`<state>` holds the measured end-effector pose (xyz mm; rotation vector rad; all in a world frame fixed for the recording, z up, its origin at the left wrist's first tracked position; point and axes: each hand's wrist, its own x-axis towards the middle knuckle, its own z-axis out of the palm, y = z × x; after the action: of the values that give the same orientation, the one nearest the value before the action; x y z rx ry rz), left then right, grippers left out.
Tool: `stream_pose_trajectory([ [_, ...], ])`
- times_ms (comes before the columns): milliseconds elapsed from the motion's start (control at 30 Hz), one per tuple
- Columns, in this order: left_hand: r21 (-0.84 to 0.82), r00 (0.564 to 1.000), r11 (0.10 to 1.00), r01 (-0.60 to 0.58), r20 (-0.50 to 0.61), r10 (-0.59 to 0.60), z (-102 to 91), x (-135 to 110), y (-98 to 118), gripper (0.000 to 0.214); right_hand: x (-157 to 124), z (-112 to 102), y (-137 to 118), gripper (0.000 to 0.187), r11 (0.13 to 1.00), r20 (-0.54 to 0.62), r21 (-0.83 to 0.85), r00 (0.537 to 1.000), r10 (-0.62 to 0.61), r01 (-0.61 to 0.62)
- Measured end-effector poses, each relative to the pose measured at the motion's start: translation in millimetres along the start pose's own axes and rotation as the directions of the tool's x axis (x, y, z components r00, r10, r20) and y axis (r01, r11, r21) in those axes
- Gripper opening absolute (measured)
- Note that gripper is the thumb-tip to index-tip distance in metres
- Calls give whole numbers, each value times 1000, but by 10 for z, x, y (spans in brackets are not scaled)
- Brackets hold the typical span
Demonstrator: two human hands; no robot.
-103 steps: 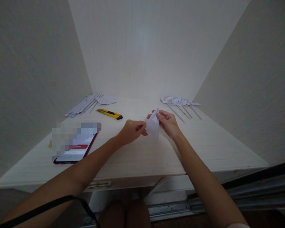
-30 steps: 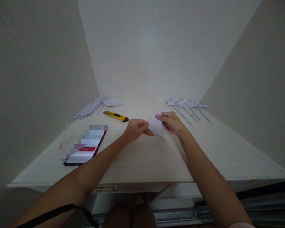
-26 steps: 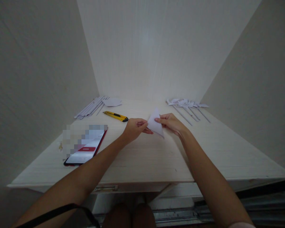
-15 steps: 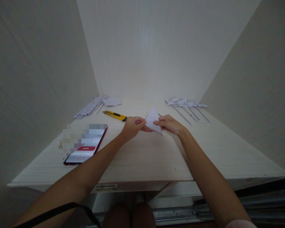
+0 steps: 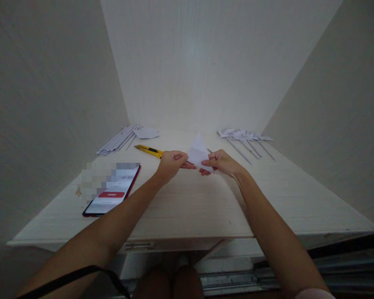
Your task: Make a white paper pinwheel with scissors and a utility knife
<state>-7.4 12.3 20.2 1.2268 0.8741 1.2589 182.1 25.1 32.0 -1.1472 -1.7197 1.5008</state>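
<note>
Between my hands, a little above the desk, is a white piece of paper, folded to a point at its top. My left hand pinches its left corner between thumb and fingers. On the other side my right hand grips the lower right part, thumb on top and fingertips showing underneath. A thin dark tip of something sticks out by the right fingers; I cannot tell what it is. Just behind my left hand lies a yellow utility knife, its end partly covered by that hand.
Rolled paper sticks and a flat paper sheet lie at the back left. Several paper pinwheels on sticks rest at the back right. A phone lies near my left forearm. Walls enclose the desk on three sides.
The paper has turned slightly, its point now higher and further left. My left hand has shifted a little to the left, covering more of the knife; right fingertips now show below the paper.
</note>
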Motion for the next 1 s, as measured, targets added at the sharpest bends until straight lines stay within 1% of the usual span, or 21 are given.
stream_pose_trajectory([
  [133, -13, 998, 1000, -2, -60, 1, -14, 10, 15, 5, -35, -35, -21, 27, 999, 86, -24, 996, 30, -28],
  [233, -16, 998, 1000, -6, -63, 5, -14, 11, 23, 5, -56, -47, -30, 24, 999, 87, -27, 996, 32, -30],
  [367, -20, 996, 1000, -20, -87, 18, -22, 25, 15, 5, -89, -68, -19, 25, 1000, 104, -1, 994, 21, -22],
  [433, -34, 993, 999, -36, -113, 32, -42, 45, 7, 5, -112, -112, -7, 26, 998, 113, -5, 992, 55, -55],
  [500, -52, 984, 996, -74, -166, 65, -65, 68, -2, 5, -127, -174, 2, 27, 994, 95, -40, 990, 104, -101],
  [533, -56, 978, 994, -94, -191, 82, -73, 75, -8, 6, -127, -202, 4, 28, 993, 61, -56, 992, 111, -107],
  [567, -57, 976, 993, -104, -199, 91, -76, 79, -16, 6, -119, -223, 3, 29, 995, 6, -53, 996, 90, -90],
  [600, -53, 978, 993, -101, -188, 90, -75, 79, -25, 6, -105, -232, 2, 32, 999, -60, -28, 997, 44, -46],
  [667, -46, 989, 996, -76, -130, 69, -57, 66, -46, 6, -59, -210, 2, 42, 995, -175, 55, 982, -72, 83],
  [700, -45, 993, 997, -66, -103, 61, -45, 56, -57, 7, -29, -181, 6, 46, 987, -199, 85, 973, -118, 137],
  [733, -44, 996, 997, -59, -74, 55, -32, 46, -68, 8, 1, -145, 16, 46, 982, -199, 87, 969, -147, 167],
  [800, -30, 998, 998, -61, -8, 61, -13, 30, -88, 11, 59, -70, 50, 41, 983, -189, -5, 966, -179, 181],
  [900, 52, 992, 994, -94, 87, 89, -11, 28, -113, 16, 118, -2, 116, 36, 969, -224, -143, 948, -228, 200],
  [933, 90, 991, 991, -103, 98, 94, -17, 34, -120, 17, 128, 3, 135, 35, 966, -229, -160, 944, -237, 203],
  [1000, 156, 993, 984, -91, 84, 78, -35, 52, -133, 14, 135, -1, 159, 35, 966, -216, -166, 948, -233, 199],
])
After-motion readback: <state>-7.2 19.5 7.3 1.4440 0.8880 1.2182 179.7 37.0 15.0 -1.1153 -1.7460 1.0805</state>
